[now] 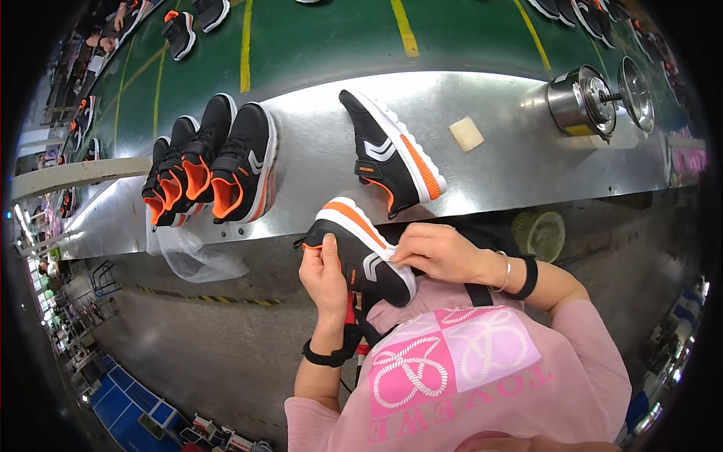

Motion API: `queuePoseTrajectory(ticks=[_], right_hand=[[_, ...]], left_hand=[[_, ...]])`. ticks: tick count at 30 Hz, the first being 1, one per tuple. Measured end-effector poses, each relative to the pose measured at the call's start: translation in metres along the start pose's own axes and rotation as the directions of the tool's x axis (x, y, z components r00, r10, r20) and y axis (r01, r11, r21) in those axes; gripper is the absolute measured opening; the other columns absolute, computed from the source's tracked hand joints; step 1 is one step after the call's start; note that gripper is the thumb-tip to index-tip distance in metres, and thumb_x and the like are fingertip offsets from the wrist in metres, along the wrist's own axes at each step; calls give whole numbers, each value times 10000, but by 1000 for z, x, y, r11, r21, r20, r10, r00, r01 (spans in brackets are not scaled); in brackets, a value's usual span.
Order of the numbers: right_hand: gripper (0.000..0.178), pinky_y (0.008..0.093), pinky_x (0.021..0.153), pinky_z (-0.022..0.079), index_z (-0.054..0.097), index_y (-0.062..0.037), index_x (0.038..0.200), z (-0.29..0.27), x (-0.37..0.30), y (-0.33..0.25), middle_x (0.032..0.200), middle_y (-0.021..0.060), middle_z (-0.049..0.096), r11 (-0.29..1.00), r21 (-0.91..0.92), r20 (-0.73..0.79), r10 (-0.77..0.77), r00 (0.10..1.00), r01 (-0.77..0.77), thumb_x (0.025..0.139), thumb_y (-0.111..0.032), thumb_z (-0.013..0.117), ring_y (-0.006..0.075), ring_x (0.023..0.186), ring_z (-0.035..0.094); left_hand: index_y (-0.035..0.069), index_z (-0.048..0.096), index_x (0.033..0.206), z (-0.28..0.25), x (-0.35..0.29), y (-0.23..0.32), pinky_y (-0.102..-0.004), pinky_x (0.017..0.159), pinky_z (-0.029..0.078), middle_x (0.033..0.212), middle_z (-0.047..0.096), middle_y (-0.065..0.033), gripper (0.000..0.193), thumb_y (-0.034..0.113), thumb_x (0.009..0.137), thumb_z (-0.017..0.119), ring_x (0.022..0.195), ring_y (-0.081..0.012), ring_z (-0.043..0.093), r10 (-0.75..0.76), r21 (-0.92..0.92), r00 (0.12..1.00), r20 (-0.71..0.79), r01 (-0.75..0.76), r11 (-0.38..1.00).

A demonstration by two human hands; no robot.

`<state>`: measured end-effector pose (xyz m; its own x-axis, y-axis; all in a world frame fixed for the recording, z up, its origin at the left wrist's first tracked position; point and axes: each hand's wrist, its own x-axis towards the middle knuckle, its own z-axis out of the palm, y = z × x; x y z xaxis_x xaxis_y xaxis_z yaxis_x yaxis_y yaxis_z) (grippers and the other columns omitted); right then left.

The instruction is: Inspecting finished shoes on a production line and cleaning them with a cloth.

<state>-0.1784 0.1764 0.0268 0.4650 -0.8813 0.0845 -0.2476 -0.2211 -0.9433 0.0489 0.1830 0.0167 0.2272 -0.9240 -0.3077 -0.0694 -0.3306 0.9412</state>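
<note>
My left hand (324, 275) grips a black sneaker (385, 283) by its heel end, thumb over the orange-lined collar. The shoe is tilted, its white and orange sole edge facing up and right, toe toward my body. Against that sole edge near the forefoot, the fingers of my right hand (437, 250) are pinched together; anything between them is hidden. A matching sneaker (385, 154) lies just beyond on the metal bench (312, 162), its sole side turned right.
Several like sneakers (252, 139) stand in a row at the bench's left. A pale yellow sponge block (467, 134) and a metal pot (580, 102) lie to the right. Beyond runs a green conveyor belt (324, 45) carrying shoes. A plastic bag (194, 258) hangs off the front edge.
</note>
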Motion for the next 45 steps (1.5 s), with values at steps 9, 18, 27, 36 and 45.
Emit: queuePoseTrajectory(ticks=[9, 18, 27, 36, 45], right_hand=[[192, 303, 707, 547, 725, -32, 909, -72, -9, -2, 910, 100, 695, 919, -383, -528, -140, 837, -88, 760, 87, 746, 226, 827, 676], [166, 261, 644, 501, 719, -18, 967, -143, -22, 38, 952, 81, 671, 794, -556, -697, -282, 660, -247, 823, 65, 739, 155, 765, 618], [167, 262, 652, 509, 704, -11, 978, -172, -25, 57, 948, 84, 657, 732, -614, -703, -339, 625, -295, 839, 82, 711, 166, 759, 620], [267, 433, 1003, 441, 702, -55, 1059, -163, -28, 50, 1265, 127, 599, 578, -641, -667, -92, 740, -506, 794, -28, 724, 338, 1202, 529], [628, 505, 1071, 377, 559, -140, 1350, -64, 51, -23, 1424, 226, 417, 812, -579, -268, -108, 957, -70, 777, -255, 791, 446, 1245, 436]], left_hand=[[-46, 658, 1083, -2, 3, -10, -256, 765, 482, 954, 675, -30, 245, 177, 1033, 572, 860, -77, 584, -32, -84, 999, -20, 30, 996], [-46, 664, 1038, 0, -2, 0, -240, 692, 477, 857, 666, -8, 236, 179, 1025, 594, 769, -53, 563, 13, 10, 997, -82, -12, 1000], [-39, 662, 991, 0, -2, 0, -241, 680, 472, 823, 664, -2, 251, 202, 1022, 603, 753, -55, 561, 22, -11, 996, -87, -23, 1000], [-29, 674, 958, 0, 0, 2, -204, 589, 377, 750, 547, 75, 183, 152, 980, 666, 679, -14, 440, -37, -71, 995, -92, 31, 997], [-6, 727, 963, -7, -11, 73, -225, 600, 461, 776, 670, 20, 139, 114, 896, 745, 687, -35, 554, -42, 53, 991, 124, 35, 998]])
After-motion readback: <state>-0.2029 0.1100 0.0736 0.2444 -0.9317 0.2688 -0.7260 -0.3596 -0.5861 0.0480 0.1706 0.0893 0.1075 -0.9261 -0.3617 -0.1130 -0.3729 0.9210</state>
